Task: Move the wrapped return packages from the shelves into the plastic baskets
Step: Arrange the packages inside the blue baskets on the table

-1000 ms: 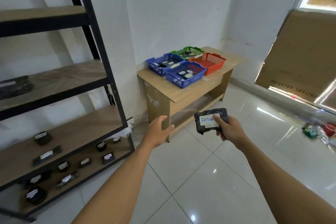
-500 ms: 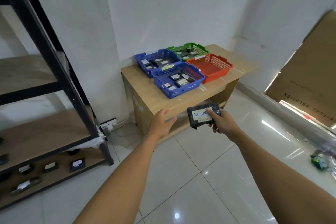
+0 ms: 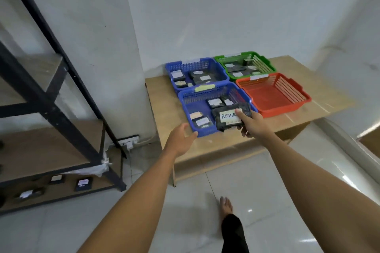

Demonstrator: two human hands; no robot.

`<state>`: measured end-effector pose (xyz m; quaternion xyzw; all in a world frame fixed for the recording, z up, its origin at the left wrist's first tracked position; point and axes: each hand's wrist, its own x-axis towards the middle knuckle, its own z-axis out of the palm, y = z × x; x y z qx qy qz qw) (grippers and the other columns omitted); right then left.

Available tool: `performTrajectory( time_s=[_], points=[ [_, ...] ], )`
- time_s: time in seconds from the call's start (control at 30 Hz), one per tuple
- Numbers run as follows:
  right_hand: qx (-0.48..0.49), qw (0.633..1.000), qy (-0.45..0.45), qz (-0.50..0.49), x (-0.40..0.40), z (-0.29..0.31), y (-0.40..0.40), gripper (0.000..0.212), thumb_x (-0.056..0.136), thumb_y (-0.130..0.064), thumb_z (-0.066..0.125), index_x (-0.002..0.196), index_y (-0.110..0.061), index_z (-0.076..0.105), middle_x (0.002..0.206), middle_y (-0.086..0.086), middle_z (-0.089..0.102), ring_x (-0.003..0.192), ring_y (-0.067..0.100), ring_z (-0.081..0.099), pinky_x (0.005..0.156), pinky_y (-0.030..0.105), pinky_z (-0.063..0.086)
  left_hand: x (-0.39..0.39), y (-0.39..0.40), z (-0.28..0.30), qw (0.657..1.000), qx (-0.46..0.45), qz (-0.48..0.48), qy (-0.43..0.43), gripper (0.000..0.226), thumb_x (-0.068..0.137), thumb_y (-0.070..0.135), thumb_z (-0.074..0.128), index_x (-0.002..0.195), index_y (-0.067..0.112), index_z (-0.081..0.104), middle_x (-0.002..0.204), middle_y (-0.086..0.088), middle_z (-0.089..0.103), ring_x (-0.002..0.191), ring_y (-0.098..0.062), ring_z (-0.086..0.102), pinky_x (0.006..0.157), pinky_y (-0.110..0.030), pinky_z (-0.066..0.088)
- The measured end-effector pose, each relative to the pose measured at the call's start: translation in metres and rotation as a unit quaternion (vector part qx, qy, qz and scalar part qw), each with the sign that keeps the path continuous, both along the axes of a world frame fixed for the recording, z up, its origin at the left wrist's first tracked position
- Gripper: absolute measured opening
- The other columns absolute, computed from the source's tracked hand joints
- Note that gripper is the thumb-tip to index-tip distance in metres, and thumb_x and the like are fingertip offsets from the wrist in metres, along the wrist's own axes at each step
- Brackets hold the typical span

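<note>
Package (image 3: pixel 230 117), black-wrapped with a white "RETUR" label, pinched by the right hand (image 3: pixel 251 124) over the near blue basket (image 3: pixel 190 104). Left hand (image 3: pixel 181 138) hangs empty, fingers loosely spread. Four baskets on the table (image 3: pixel 164 104): two blue, one green (image 3: pixel 267 65), one orange (image 3: pixel 287 107).

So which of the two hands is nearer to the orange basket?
Right. The right hand, holding the black wrapped package, is beside the near left corner of the orange basket. The left hand is farther left, at the near blue basket.
</note>
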<state>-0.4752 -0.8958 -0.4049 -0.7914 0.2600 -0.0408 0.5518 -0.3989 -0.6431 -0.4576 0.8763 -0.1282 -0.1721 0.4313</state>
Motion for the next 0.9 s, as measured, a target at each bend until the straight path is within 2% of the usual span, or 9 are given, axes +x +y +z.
performTrajectory(
  time_s=[0.1,0.17,0.23,0.33,0.47,0.6,0.7,0.8,0.9],
  points=[
    [0.02,0.999,0.012,0.035,0.068,-0.016,-0.049,0.044,0.1,-0.046,0.062,0.09,-0.003,0.061,0.065,0.012,0.06,0.045,0.021,0.052,0.041,0.023,0.034,0.039,-0.036,-0.017,0.997,-0.015,0.074,0.012,0.047,0.097,0.034,0.065,0.136,0.01,0.055,0.141,-0.004,0.058,0.128,-0.02,0.054,0.09,-0.022,0.035],
    [0.034,0.997,0.029,0.059,0.106,-0.026,-0.073,0.037,0.101,-0.039,0.063,0.085,-0.007,0.054,0.065,0.016,0.055,0.041,0.017,0.051,0.038,0.022,0.036,0.059,-0.055,-0.025,0.991,-0.012,0.126,0.043,0.05,0.097,0.034,0.065,0.138,0.009,0.053,0.142,-0.005,0.057,0.13,-0.021,0.052,0.093,-0.024,0.037],
    [0.054,0.994,0.051,0.074,0.14,-0.036,-0.092,0.036,0.102,-0.034,0.062,0.077,-0.012,0.047,0.063,0.012,0.047,0.039,0.015,0.049,0.037,0.023,0.038,0.078,-0.072,-0.034,0.981,-0.009,0.181,0.065,0.056,0.096,0.036,0.066,0.141,0.006,0.051,0.145,-0.008,0.054,0.133,-0.024,0.051,0.102,-0.029,0.039],
    [0.066,0.987,0.095,0.108,0.186,-0.053,-0.112,0.03,0.103,-0.036,0.059,0.085,-0.013,0.051,0.07,0.011,0.05,0.046,0.021,0.05,0.037,0.023,0.036,0.11,-0.094,-0.043,0.967,-0.008,0.238,0.093,0.053,0.096,0.037,0.065,0.138,0.006,0.052,0.141,-0.01,0.057,0.129,-0.028,0.054,0.098,-0.033,0.042],
    [0.073,0.976,0.143,0.145,0.23,-0.08,-0.115,0.024,0.105,-0.036,0.054,0.096,-0.014,0.05,0.072,0.006,0.05,0.047,0.018,0.053,0.044,0.03,0.034,0.138,-0.11,-0.055,0.952,-0.042,0.273,0.133,0.044,0.099,0.036,0.061,0.136,0.013,0.054,0.132,-0.002,0.063,0.107,-0.018,0.06,0.084,-0.03,0.045],
    [0.086,0.961,0.207,0.166,0.264,-0.104,-0.103,0.019,0.107,-0.032,0.048,0.112,-0.014,0.046,0.084,0.006,0.051,0.058,0.02,0.055,0.053,0.031,0.036,0.16,-0.12,-0.073,0.937,-0.064,0.304,0.158,0.024,0.101,0.032,0.059,0.12,0.017,0.06,0.11,0.0,0.066,0.094,-0.019,0.061,0.079,-0.03,0.043],
    [0.102,0.958,0.208,0.172,0.283,-0.117,-0.09,0.015,0.108,-0.03,0.05,0.103,-0.015,0.049,0.084,0.005,0.052,0.055,0.019,0.052,0.049,0.03,0.037,0.167,-0.125,-0.085,0.931,-0.075,0.318,0.165,0.02,0.104,0.026,0.053,0.116,0.013,0.062,0.106,-0.005,0.067,0.095,-0.025,0.063,0.078,-0.032,0.044],
    [0.08,0.955,0.214,0.19,0.299,-0.128,-0.078,0.016,0.106,-0.032,0.054,0.098,-0.017,0.053,0.084,0.006,0.058,0.055,0.018,0.054,0.047,0.029,0.036,0.169,-0.129,-0.091,0.924,-0.081,0.338,0.16,0.017,0.107,0.023,0.047,0.105,0.014,0.061,0.096,-0.008,0.066,0.087,-0.025,0.061,0.074,-0.033,0.045],
    [0.067,0.952,0.221,0.203,0.31,-0.134,-0.068,0.021,0.106,-0.032,0.056,0.092,-0.016,0.056,0.079,0.006,0.057,0.058,0.02,0.055,0.043,0.025,0.037,0.171,-0.129,-0.095,0.92,-0.088,0.347,0.158,0.017,0.107,0.023,0.047,0.101,0.016,0.061,0.089,-0.005,0.065,0.08,-0.022,0.061,0.071,-0.036,0.048]
  ],
)
